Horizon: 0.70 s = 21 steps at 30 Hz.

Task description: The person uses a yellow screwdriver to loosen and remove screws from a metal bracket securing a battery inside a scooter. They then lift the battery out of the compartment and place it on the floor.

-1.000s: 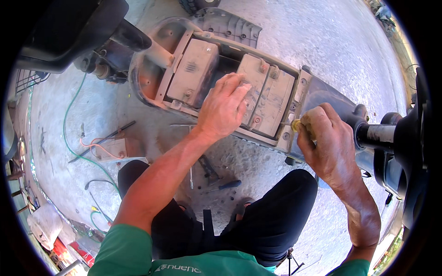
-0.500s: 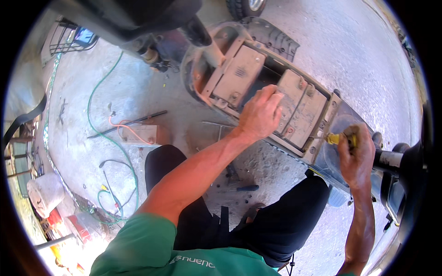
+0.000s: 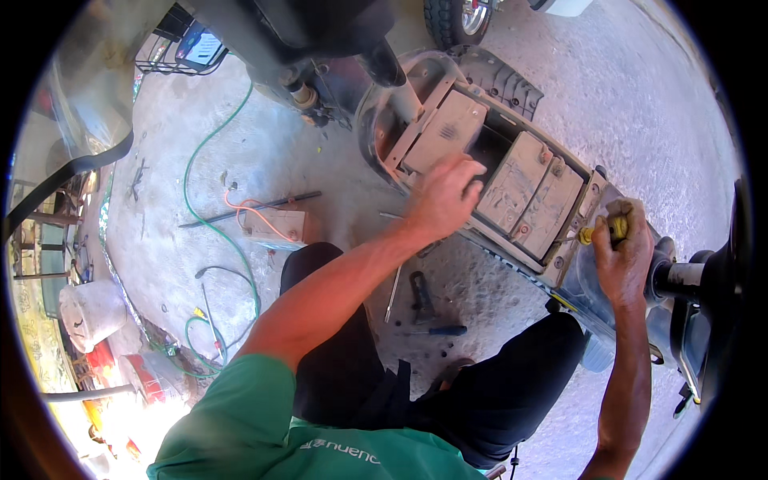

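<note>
"Which surfaces are looking rough?"
"The concrete floor (image 3: 640, 120) — it's showing grit; the plastic batteries (image 3: 513, 182) are looking dusty, matt."
"What's shining?"
"The far metal wheel rim (image 3: 474, 18) — the near cloth shirt (image 3: 280, 448) is looking matt."

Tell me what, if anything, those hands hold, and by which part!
The right hand holds a screwdriver by its yellow handle; nothing shows in the left hand.

You hold the screwdriver (image 3: 586, 237) by its yellow handle, its thin shaft pointing left toward the nearest of three dusty batteries (image 3: 554, 210). They sit in a row: two side by side, then, past a dark gap, one partly covered.
</note>
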Available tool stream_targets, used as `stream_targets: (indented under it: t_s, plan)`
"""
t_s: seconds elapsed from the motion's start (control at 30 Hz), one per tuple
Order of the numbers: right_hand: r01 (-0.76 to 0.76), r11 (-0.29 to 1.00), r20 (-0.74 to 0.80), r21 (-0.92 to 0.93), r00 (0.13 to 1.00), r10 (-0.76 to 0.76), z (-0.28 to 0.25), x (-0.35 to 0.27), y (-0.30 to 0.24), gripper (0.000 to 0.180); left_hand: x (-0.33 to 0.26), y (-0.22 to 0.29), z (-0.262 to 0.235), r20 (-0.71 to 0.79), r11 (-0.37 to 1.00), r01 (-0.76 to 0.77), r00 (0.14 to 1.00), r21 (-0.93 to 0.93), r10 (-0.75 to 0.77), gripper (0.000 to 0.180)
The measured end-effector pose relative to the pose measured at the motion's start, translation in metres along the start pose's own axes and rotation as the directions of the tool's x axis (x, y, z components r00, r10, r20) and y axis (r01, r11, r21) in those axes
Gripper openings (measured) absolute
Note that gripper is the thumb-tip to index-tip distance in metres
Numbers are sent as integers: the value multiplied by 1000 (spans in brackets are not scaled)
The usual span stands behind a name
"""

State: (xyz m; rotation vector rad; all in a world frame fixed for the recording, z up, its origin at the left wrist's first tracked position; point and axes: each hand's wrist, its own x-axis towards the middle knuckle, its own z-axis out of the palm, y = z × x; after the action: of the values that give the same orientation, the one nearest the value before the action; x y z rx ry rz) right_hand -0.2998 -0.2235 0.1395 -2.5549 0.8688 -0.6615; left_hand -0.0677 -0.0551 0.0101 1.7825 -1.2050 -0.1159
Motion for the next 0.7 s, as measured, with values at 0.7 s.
stream_targets:
  t_s: [0.7]
  plan:
    - [-70,923,-295,378,936,192,96,-17,50,24,47,-25,-41,237,862,287,881,419,-409,28]
